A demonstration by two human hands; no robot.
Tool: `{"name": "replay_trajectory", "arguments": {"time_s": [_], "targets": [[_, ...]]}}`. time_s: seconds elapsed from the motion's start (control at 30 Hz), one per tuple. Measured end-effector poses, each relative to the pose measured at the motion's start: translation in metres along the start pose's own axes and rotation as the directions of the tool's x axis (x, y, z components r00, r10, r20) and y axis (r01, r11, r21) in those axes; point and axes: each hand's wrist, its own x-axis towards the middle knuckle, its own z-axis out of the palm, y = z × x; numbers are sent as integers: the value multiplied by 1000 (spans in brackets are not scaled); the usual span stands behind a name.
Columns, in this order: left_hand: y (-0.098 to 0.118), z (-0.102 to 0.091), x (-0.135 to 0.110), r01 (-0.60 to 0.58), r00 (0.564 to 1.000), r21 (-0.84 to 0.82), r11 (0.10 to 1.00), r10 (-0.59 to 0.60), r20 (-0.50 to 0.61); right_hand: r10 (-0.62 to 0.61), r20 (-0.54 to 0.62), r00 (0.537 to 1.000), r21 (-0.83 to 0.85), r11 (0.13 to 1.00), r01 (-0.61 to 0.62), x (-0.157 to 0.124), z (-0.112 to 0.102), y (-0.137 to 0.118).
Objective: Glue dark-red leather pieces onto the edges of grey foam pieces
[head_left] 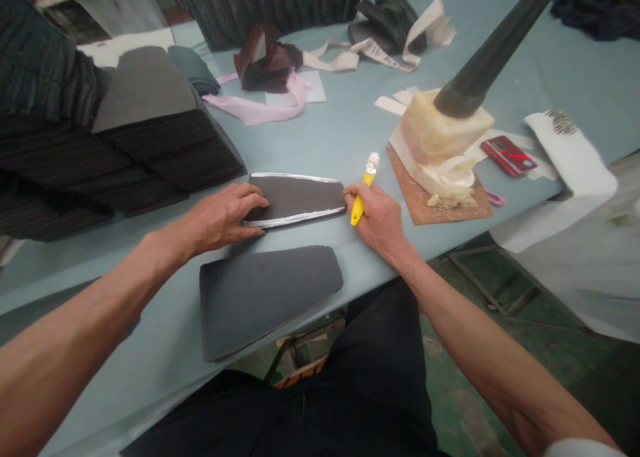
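A dark grey tapered panel (300, 196) lies on the table, with white glue-like strips along its two long edges. My left hand (233, 214) rests at its wide left end, fingers spread and touching it. At the narrow right end, my right hand (377, 217) is closed around a yellow-handled brush (357, 210), whose pale bristle end points away from me. The fingertips of that hand touch the panel's end. Closer to me lies another grey tapered panel or thin stack (270, 300), without white edges.
Tall stacks of dark panels (165, 137) stand at left. A glue-crusted pale container (430, 130) holding a dark cone (465, 77) sits on a brown board (420, 200) at right. Beside it are a red device (507, 155) and white paper (575, 154). Pink cloth (255, 108) lies further back.
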Motion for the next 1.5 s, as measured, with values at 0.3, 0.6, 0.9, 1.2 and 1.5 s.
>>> {"name": "replay_trajectory", "arguments": {"time_s": [0.3, 0.6, 0.9, 1.2, 1.5], "targets": [[-6, -4, 2, 45, 999, -91, 995, -46, -9, 1, -18, 1000, -7, 1000, -1, -2, 0, 2], [-1, 1, -1, 164, 983, -55, 985, -168, -78, 50, -36, 998, 50, 998, -48, -3, 1, 4], [8, 11, 6, 283, 879, -265, 922, -360, -314, 3, -178, 984, 15, 1000, -1, -4, 0, 3], [9, 12, 8, 260, 865, -368, 893, -385, -321, -307, 173, 936, 141, 948, 285, 4, -2, -6], [35, -71, -3, 287, 693, -251, 924, -382, -612, -289, 140, 947, 148, 952, 268, 2, 7, -5]]}}
